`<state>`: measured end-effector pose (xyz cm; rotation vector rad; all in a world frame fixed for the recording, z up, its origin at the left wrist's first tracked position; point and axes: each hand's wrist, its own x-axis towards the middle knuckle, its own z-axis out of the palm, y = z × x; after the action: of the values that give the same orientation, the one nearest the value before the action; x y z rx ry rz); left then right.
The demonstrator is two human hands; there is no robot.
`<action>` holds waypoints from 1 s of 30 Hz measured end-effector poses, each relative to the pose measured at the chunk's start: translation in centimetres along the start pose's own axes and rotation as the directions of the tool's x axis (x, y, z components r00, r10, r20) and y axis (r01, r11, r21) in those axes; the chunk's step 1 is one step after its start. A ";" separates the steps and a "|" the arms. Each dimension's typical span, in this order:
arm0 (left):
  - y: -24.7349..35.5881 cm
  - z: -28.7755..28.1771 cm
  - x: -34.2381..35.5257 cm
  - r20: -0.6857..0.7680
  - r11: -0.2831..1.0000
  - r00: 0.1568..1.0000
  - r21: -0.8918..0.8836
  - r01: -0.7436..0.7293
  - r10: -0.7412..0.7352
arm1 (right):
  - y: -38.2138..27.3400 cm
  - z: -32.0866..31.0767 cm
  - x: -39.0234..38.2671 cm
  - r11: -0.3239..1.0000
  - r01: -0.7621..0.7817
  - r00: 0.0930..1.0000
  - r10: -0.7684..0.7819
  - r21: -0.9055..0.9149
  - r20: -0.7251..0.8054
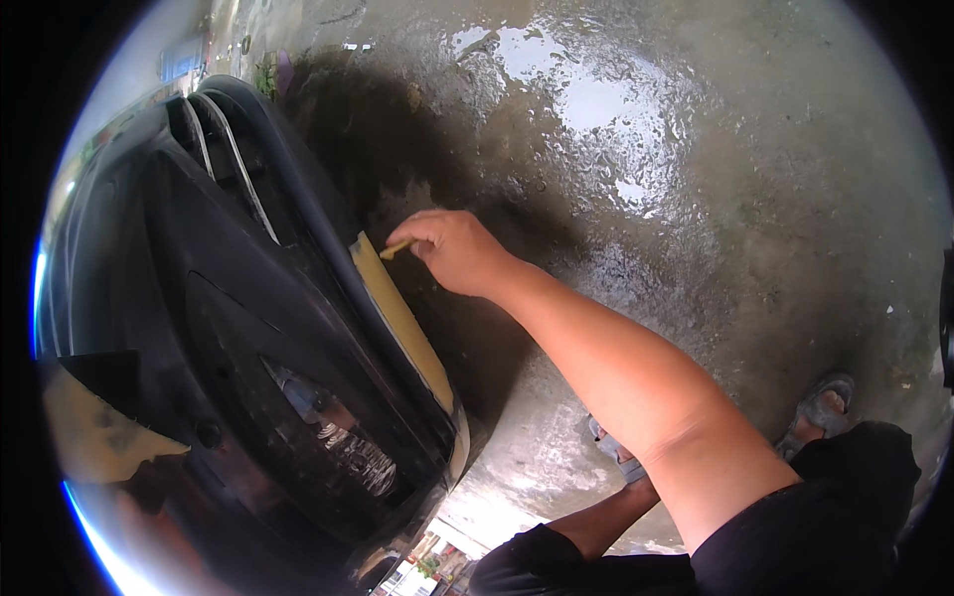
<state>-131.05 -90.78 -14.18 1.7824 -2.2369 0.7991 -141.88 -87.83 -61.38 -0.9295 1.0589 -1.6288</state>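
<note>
A large black plastic car bumper [159,248] stands along the left side. A strip of yellowish filler [402,318] coats its inner-right edge. My right hand [447,248] is just to the right of the strip's upper end, fingers pinched on a small yellowish scraper-like piece [395,251], whose tip is close to the coated edge; whether it touches, I cannot tell. My left hand is not in view.
Wet concrete floor [775,199] stretches to the right, with a glossy puddle [586,99]. My sandalled feet [830,407] are at the lower right, partly behind my forearm. A yellowish patch [99,427] shows at the bumper's lower left.
</note>
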 end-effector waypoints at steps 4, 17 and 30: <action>0.4 0.3 0.4 0.005 0.999 1.000 0.032 -0.016 0.016 | -1.0 -0.2 2.3 1.000 -0.013 0.995 0.013 0.000 -0.097; 0.5 -0.1 0.8 0.017 0.994 0.999 0.108 -0.030 0.029 | -1.3 0.5 -3.3 0.984 -0.160 0.981 0.149 0.078 0.127; 1.1 -0.6 -0.3 0.035 0.985 0.999 0.166 -0.041 0.035 | -3.1 1.6 -11.2 0.932 -0.315 0.943 0.285 0.179 0.173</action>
<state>-132.12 -90.10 -14.15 1.8412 -2.2918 0.9993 -138.38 -76.91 -59.03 -0.6978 0.8676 -1.3643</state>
